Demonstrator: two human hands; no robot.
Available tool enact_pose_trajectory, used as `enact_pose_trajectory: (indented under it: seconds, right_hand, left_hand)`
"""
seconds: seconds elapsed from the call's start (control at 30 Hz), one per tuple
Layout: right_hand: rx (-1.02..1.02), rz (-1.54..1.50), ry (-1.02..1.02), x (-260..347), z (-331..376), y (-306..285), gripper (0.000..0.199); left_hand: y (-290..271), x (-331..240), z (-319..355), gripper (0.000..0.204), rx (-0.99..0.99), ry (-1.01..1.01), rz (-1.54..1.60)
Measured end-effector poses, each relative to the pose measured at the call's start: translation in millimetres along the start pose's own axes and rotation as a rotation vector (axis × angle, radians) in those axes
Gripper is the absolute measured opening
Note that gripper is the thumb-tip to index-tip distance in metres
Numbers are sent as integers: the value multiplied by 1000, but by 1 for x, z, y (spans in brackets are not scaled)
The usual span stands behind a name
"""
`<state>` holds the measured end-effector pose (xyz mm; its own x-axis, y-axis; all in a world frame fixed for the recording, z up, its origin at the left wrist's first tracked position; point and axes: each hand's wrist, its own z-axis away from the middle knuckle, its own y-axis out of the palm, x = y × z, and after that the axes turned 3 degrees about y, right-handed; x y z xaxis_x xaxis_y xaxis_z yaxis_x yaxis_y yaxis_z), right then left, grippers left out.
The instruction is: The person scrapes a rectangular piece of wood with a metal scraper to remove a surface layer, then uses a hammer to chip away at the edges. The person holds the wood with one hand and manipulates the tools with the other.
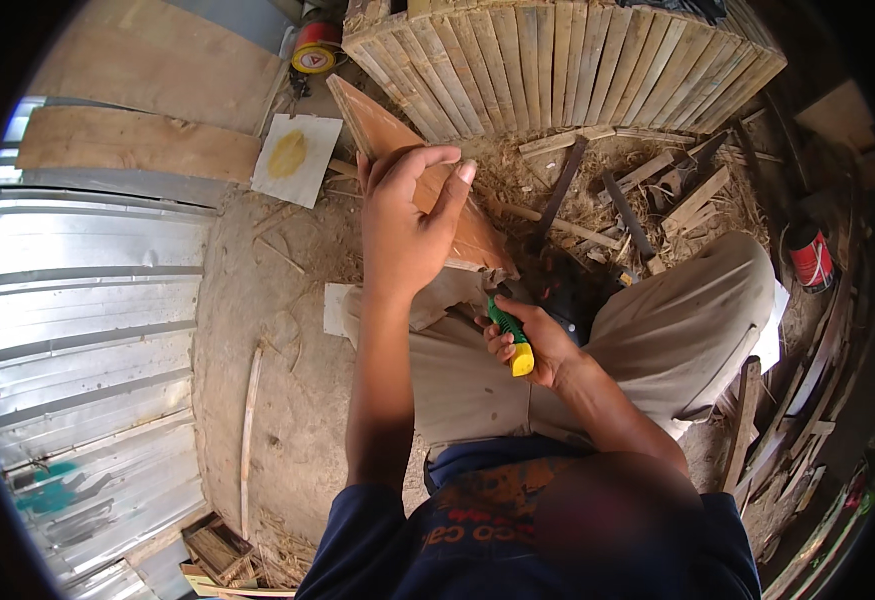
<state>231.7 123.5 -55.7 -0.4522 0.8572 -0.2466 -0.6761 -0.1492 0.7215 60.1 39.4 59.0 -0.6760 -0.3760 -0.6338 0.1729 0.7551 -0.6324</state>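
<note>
A reddish-brown wooden board (467, 228) stands tilted above my lap, its lower end near my knees. My left hand (407, 215) is at its left edge with bent fingers; the thumb and forefinger arch over its face, and part of the grip is hidden. In my right hand (545, 340) is a utility knife (509, 335) with a green and yellow handle, fingers wrapped round it. The knife's front end points up at the board's lower edge; whether it touches the wood I cannot tell.
Ahead stands a slatted wooden crate (557, 70). Wood scraps (697, 200) and shavings litter the ground. A red can (808, 256) stands at the right, a red and yellow container (315, 48) at the far left. A stained white sheet (297, 160) lies near a corrugated metal wall (87, 310).
</note>
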Motion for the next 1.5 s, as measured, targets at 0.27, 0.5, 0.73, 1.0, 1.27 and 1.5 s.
enact_pose_trajectory:
  seconds: [0.27, 0.5, 0.73, 1.0, 1.27, 1.5]
  right_hand:
    - [-8, 108, 27, -3, -5, -6, 37]
    - [20, 78, 104, 1, -11, -12, 38]
    - [-23, 99, 69, 0, -9, -16, 39]
    - [-143, 512, -173, -9, -3, -11, 25]
    - [-167, 681, -279, -10, -1, -18, 17]
    - [-422, 1133, -616, -11, 7, -36, 30]
  left_hand:
    - [1, -3, 10, 23, 34, 9, -36]
    - [-6, 2, 13, 22, 22, 9, 13]
    - [-10, -6, 26, 21, 62, 9, -87]
    - [-6, 1, 22, 18, 26, 19, -60]
    - [2, -7, 16, 15, 49, 3, -81]
    - [14, -24, 18, 15, 78, 4, -79]
